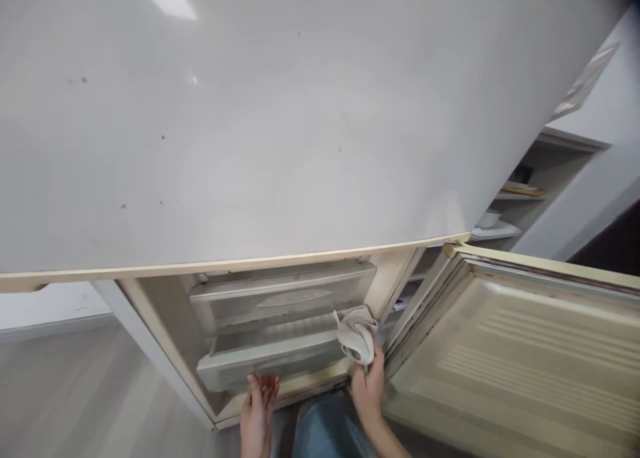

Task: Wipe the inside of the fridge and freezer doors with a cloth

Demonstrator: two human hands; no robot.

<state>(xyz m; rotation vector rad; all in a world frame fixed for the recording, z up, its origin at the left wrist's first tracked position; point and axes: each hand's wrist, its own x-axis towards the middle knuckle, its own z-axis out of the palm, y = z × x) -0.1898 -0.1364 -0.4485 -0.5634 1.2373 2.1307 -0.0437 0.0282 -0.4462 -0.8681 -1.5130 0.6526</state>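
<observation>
My right hand (369, 388) is closed around a bunched, pale grey cloth (357, 335) in front of the right end of the lower freezer drawer. My left hand (259, 408) is at the bottom edge of the lower drawer (265, 365), palm turned up, thumb and fingers apart. Its fingertips reach the drawer's underside; whether they press on it I cannot tell. This drawer has a clear front with a whitish top rim and sits a little further out than the upper drawer (290, 298). Both sit inside the open cream-coloured freezer compartment (175, 325).
The freezer door (545, 358) stands swung open to the right, its ribbed inner side showing. Above is a large glossy white door panel (275, 125) with small dark spots. Shelves (520, 195) with a few items are at the right. Grey floor (95, 391) lies at the left.
</observation>
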